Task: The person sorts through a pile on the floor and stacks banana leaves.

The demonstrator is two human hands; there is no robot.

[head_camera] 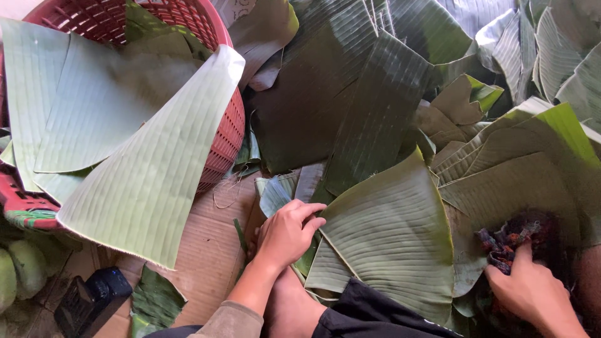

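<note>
1. Hands are working among banana leaves on a floor covered with cardboard (206, 250), seen from above by the head camera
2. The left hand (285, 233) is lying knuckles up at the left edge of a big green leaf (391, 235) that is spread across the person's lap; its fingers are curling loosely over that edge and pressing on it, and whether they are pinching it cannot be told
3. The right hand (532, 291) is sitting at the lower right corner of the view, closing around a dark patterned cloth (510, 241); the cloth is bunching up above the fingers and touching the right side of the leaf pile
4. The big leaf is lying underside up, ribs running fanwise, with its lower edge overlapping dark clothing (369, 316) at the person's knee
5. More leaves are lying beneath and beside it, and a heap of darker leaves (350, 106) is filling the upper middle and upper right of the view
6. A red plastic basket (225, 134) is standing at the upper left, with pale cut leaves (144, 181) draping over its rim and hanging down towards the cardboard
7. A small black box-like thing (91, 300) is resting on the cardboard near the lower left corner, just beside a torn leaf scrap (153, 300)
8. Pale green rounded things (19, 266) are showing at the left edge, too cropped to identify
</note>
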